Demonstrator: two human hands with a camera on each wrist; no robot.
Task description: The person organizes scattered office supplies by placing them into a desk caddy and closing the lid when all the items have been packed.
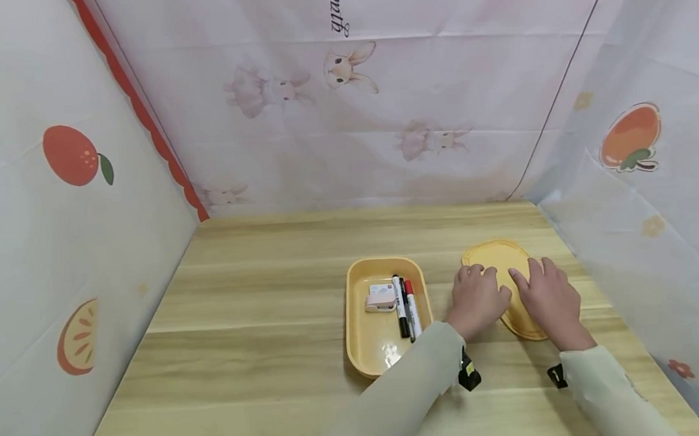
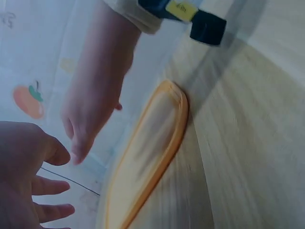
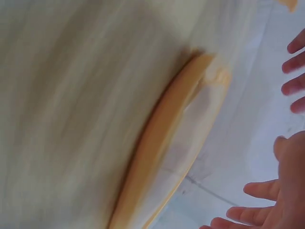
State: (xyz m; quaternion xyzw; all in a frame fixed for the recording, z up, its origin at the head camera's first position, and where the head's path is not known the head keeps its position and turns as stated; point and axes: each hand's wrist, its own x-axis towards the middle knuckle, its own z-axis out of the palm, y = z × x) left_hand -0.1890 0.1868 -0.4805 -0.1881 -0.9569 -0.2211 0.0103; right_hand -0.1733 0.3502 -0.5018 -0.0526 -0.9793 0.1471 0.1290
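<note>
Head view: both hands, left hand and right hand, hover spread and empty over the yellow lid; likely light, stiff, slippery; grip its rim at three and nine o'clock.

Bright, even light; soft shadows at 6 o'clock of the hands. Head view sharp, edges bowed; both wrist views motion-blurred.

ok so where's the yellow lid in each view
Head: the yellow lid lies flat right of centre, under the left hand and right hand, beside the yellow tray.
Left wrist: lower centre, seen edge-on.
Right wrist: centre, edge-on and blurred.
Shared landmark: the wooden table.
</note>
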